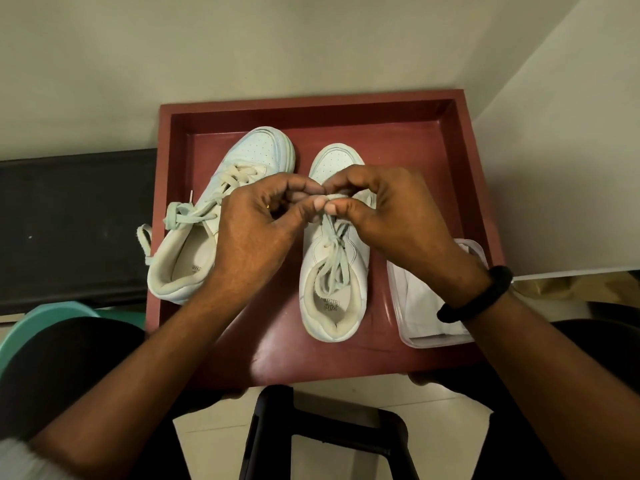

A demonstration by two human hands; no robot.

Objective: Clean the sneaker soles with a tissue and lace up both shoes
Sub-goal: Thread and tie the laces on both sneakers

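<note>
One wide-angle camera on the person's head looks forward and steeply down. It sits close above the left hand [256, 223] and right hand [391, 216], which pinch a shoelace [335, 196] at frame centre. The red tray [346, 112] fills the middle ground, and the wall [311, 46] rises beyond its far rim.

two sneakers [332, 271] stand side by side in a tray [311, 109], a tissue box [426, 306] to their right.

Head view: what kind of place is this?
Likely a room at home, not a lab: plain painted wall, pale tiled floor, a teal plastic tub, and sneakers in a red tray.
</note>
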